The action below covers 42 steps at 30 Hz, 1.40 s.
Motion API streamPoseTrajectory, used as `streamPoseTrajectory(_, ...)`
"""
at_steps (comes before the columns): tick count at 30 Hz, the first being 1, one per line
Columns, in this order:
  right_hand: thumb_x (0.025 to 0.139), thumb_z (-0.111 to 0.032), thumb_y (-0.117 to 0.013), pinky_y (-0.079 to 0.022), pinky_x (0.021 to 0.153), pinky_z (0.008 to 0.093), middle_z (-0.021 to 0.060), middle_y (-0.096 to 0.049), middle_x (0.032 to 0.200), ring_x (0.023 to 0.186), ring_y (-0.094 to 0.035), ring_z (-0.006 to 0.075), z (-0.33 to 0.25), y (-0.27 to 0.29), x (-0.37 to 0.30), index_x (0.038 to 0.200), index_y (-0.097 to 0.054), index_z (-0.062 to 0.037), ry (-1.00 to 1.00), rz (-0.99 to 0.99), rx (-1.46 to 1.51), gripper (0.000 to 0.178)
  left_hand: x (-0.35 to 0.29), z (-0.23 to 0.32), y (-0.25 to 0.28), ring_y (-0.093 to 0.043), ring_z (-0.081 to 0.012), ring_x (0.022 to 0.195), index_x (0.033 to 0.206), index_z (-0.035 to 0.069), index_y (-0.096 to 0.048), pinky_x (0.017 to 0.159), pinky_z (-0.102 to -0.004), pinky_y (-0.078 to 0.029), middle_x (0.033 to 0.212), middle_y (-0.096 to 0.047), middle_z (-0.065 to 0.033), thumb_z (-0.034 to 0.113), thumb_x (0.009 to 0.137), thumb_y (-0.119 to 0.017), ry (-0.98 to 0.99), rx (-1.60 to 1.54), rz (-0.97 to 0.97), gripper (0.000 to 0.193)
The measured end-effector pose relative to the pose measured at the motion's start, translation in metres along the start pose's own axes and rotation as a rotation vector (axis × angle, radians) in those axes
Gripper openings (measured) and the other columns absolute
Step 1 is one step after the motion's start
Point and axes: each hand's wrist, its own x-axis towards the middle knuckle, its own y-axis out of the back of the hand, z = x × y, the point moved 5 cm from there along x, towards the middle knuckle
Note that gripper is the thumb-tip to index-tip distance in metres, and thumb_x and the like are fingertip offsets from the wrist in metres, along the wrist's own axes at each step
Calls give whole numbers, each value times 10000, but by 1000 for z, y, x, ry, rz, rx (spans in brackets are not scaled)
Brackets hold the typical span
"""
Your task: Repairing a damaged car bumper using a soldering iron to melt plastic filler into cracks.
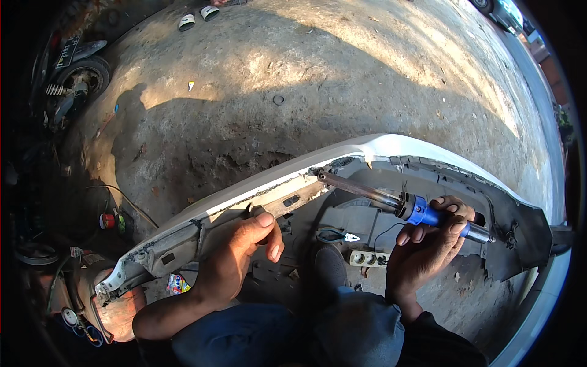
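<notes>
A white car bumper lies across in front of me, its rough inner side toward me. In my right hand is a soldering iron with a blue handle and a long metal barrel. Its tip meets the bumper's inner edge near the middle. My left hand is held over the bumper's inner face, left of that tip, thumb and forefinger pinched together. A small dark point shows beside the thumb; what the fingers hold cannot be made out.
Between bumper and my legs lie blue-handled pliers and a white power strip. An orange tank stands at lower left, near a colourful packet. A motorbike wheel is at upper left; sandals lie far off.
</notes>
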Motion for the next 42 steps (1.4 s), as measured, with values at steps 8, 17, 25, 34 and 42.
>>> streamPoseTrajectory(8, 991, -358, -565, -526, 355, 238, 162, -500, 979, 468, -503, 81, -1, 1, -1, 1019, -410, -24, -2, -6, 11, 370, 1, 0, -1, -488, -160, 749, 1136, -100, -557, 758, -311, -398, 744, -522, -70, 239, 999, -443, 5, -12, 2, 384)
streamPoseTrajectory(17, 974, -368, -594, -534, 357, 232, 160, -503, 974, 487, -518, 83, 1, -1, -1, 1019, -416, -26, -26, -3, 13, 388, 2, 0, 0, -484, -157, 746, 1108, -87, -557, 753, -312, -399, 747, -521, -69, 235, 1002, -435, 8, -2, 0, 360)
streamPoseTrajectory(25, 963, -375, -609, -531, 350, 225, 157, -483, 975, 487, -494, 78, 1, -1, -2, 1006, -419, -23, -7, -1, -9, 403, 0, 2, 0, -479, -153, 762, 1072, -75, -553, 762, -311, -397, 756, -511, -65, 245, 1020, -409, 9, 34, -24, 355)
streamPoseTrajectory(34, 957, -399, -609, -524, 345, 225, 160, -487, 969, 461, -497, 85, -3, 0, -3, 1007, -406, -18, 1, -32, 13, 435, 1, 4, -1, -472, -155, 772, 1116, -83, -540, 781, -310, -396, 771, -506, -62, 250, 1024, -397, 11, 60, -35, 374)
streamPoseTrajectory(42, 968, -396, -592, -529, 349, 230, 158, -497, 969, 458, -498, 84, -2, 1, -3, 1013, -406, -16, 7, -19, 12, 425, 2, 4, -2, -471, -153, 771, 1250, -113, -498, 778, -308, -398, 777, -504, -65, 240, 1022, -396, -9, 56, -41, 432)
